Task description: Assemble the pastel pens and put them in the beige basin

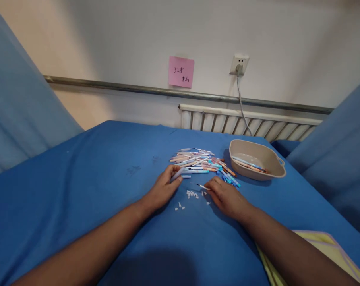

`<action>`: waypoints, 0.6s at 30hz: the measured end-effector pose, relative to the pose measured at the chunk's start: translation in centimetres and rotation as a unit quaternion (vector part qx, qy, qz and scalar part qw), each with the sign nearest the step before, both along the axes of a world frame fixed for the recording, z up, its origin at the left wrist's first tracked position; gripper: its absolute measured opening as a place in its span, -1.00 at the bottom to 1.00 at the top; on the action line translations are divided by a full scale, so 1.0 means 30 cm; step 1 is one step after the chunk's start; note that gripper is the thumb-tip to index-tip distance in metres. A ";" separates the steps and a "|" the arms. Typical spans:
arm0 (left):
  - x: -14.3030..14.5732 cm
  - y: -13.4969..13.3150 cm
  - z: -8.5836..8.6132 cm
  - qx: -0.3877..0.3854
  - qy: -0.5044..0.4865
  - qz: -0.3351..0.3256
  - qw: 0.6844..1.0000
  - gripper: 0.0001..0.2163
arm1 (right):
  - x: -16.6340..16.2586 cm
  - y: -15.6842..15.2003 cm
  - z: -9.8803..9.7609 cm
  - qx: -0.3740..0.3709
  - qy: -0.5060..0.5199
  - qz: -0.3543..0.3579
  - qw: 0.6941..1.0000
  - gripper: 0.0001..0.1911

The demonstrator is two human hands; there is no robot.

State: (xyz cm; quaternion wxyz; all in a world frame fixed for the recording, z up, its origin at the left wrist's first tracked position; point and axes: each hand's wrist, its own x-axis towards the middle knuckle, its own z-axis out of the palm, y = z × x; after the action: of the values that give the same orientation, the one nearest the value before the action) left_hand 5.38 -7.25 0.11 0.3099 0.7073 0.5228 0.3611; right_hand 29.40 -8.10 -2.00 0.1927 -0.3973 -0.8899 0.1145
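My left hand rests on the blue cloth with its fingers curled round a pale pen barrel. My right hand lies beside it, fingertips pinching a thin white refill. Just beyond both hands is a pile of pens and pen parts in white, blue and orange. Small white caps or tips are scattered between the hands.
A beige tray at the right holds a few pens. The blue-covered table runs to a wall with a radiator, a socket with a cable and a pink note. Yellow fabric lies at the lower right.
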 end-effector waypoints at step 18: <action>0.051 -0.047 0.004 -0.020 0.077 -0.076 0.994 -0.82 | -0.038 -0.050 0.027 -0.001 0.037 0.033 0.999 -0.73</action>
State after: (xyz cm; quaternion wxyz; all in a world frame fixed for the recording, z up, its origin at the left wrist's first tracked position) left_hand 6.91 -8.65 0.22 0.3092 0.7646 0.4966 0.2706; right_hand 28.27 -9.60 -1.20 0.2207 -0.3632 -0.8949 0.1364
